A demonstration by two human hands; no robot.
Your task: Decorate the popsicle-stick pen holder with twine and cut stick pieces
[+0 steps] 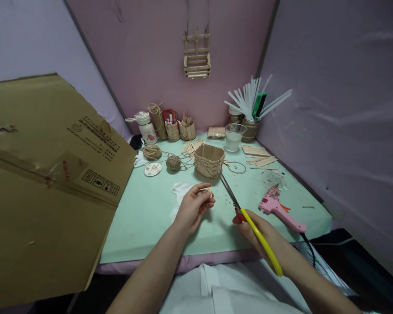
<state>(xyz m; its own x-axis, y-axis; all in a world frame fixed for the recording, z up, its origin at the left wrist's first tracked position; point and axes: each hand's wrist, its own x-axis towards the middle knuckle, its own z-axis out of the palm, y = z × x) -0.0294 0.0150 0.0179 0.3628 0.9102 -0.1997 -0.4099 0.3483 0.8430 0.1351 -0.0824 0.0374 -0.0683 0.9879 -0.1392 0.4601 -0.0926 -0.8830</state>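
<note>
Left hand (196,204) clamped on pale piece (210,192); right hand (256,223) closed round scissors (260,240) (not touching piece). Step judged trimming; next cut likely needs steady pinch.

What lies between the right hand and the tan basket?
The scissors, held in the right hand: in the head view their blades reach toward the tan basket, tips near its lower right edge. Whether they touch is unclear.
</note>
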